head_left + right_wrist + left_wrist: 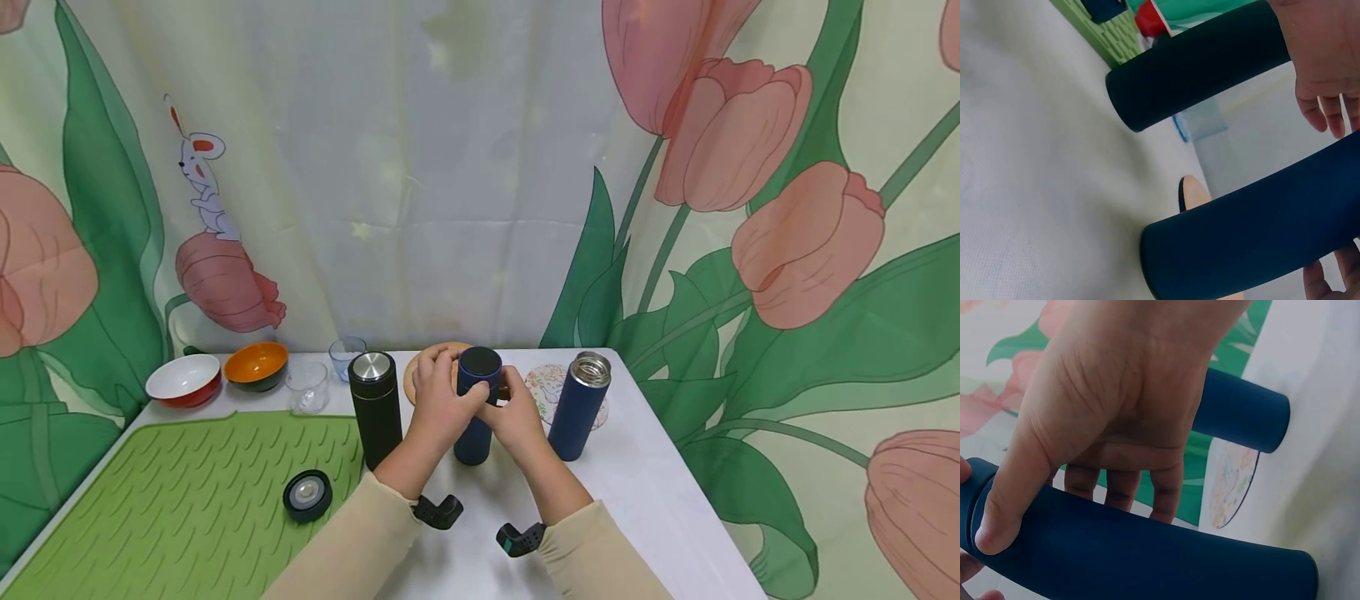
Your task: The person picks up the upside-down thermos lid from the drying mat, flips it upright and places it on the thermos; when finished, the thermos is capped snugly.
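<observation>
Both hands are on a navy thermos flask with a dark lid, standing upright at mid-table. My left hand grips it high up at the lid. Just lower, my right hand holds the body, its thumb pressed below the lid seam in the left wrist view. To the right stands a second navy flask, its steel mouth uncovered. A black flask with a silver-topped lid stands close by my left forearm. On the green mat lies a round black lid with a pale centre.
The green drying mat covers the table's left side. Behind it are a red-and-white bowl, an orange bowl and two glasses. A wooden disc and a patterned round mat lie towards the back edge.
</observation>
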`<state>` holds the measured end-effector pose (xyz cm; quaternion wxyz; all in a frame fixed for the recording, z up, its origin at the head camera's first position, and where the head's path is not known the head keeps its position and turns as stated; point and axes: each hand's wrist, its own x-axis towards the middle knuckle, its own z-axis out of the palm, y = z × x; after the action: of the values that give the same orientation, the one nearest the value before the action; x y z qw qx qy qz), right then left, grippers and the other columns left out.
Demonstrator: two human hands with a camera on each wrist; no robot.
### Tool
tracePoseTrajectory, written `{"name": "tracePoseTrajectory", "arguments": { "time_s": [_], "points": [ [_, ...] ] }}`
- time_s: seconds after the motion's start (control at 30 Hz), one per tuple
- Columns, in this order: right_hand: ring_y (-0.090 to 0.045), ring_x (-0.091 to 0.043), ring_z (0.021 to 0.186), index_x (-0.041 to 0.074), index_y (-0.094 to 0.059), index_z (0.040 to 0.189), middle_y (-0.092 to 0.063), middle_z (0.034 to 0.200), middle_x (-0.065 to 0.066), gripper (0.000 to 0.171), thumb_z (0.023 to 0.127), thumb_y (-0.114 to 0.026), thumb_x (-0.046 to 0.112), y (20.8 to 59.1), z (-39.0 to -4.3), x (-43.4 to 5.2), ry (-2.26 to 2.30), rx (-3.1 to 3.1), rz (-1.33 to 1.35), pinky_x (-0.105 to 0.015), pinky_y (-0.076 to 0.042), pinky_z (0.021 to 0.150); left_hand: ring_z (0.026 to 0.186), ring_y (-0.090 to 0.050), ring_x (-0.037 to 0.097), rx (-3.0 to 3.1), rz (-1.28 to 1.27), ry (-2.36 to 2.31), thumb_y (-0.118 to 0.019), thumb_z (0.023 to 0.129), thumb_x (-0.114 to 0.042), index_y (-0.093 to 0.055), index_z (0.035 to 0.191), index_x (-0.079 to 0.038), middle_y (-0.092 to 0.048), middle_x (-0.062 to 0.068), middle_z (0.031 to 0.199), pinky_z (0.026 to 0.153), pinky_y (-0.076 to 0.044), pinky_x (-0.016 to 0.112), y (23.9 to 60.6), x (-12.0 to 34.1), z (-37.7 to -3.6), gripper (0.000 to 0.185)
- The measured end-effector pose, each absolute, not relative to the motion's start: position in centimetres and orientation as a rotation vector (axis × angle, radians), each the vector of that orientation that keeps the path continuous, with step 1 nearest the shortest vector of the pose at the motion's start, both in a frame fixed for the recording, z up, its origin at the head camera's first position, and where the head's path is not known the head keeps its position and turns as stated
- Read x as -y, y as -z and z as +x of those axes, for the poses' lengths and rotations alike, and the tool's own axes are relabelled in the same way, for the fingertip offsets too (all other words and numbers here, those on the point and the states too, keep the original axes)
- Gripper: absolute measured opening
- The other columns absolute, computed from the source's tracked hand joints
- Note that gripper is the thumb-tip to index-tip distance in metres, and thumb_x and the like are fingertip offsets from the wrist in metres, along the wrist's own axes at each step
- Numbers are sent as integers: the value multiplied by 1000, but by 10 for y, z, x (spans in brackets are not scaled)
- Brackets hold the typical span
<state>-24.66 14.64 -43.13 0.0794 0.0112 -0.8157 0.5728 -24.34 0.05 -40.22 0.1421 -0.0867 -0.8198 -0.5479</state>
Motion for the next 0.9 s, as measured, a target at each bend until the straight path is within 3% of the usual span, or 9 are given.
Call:
{"name": "tracePoseTrajectory", "arguments": {
  "time_s": [0.1, 0.23, 0.37, 0.47, 0.73, 0.9],
  "points": [
    [-62, -25, 114, 25, -63, 127, -68, 120, -3, 50, 85, -88, 34, 430, -246, -144, -1731, 2438, 25, -46, -54, 91, 149, -26, 36, 2378, -224, 1551, -68, 81, -39, -61, 137, -15, -36, 15, 159, 114, -35, 62, 402, -1, -242, 61],
    [-62, -25, 108, 23, -63, 128, -69, 119, -4, 47, 86, -86, 26, 430, -246, -142, -1747, 2413, 38, -41, -56, 87, 153, -21, 39, 2353, -127, 1457, -80, 81, -50, -54, 136, -13, -28, 19, 164, 120, -26, 66, 403, -7, -240, 71],
    [-62, -23, 102, 21, -63, 128, -70, 118, -6, 45, 88, -85, 21, 432, -245, -142, -1768, 2378, 61, -35, -56, 81, 155, -20, 41, 2351, -9, 1362, -89, 74, -62, -50, 122, -9, -24, 21, 166, 123, -21, 67, 403, -16, -240, 81],
    [-63, -23, 101, 23, -63, 127, -70, 116, -6, 45, 88, -84, 20, 432, -243, -142, -1764, 2385, 50, -34, -56, 79, 155, -20, 40, 2368, 24, 1338, -88, 74, -65, -50, 114, -10, -26, 19, 165, 123, -20, 67, 403, -19, -240, 77],
    [-63, -25, 106, 23, -63, 128, -69, 117, -6, 46, 87, -85, 22, 430, -245, -142, -1752, 2401, 47, -40, -57, 84, 154, -23, 38, 2366, -165, 1385, -79, 85, -50, -51, 124, -9, -29, 16, 164, 119, -23, 68, 401, -11, -240, 63],
    [-62, -25, 111, 23, -63, 125, -69, 119, -4, 45, 86, -85, 27, 432, -248, -146, -1722, 2421, 31, -44, -56, 89, 155, -20, 38, 2418, -277, 1372, -73, 88, -45, -55, 131, -11, -29, 15, 166, 121, -17, 70, 399, -4, -243, 58]
  ]
}}
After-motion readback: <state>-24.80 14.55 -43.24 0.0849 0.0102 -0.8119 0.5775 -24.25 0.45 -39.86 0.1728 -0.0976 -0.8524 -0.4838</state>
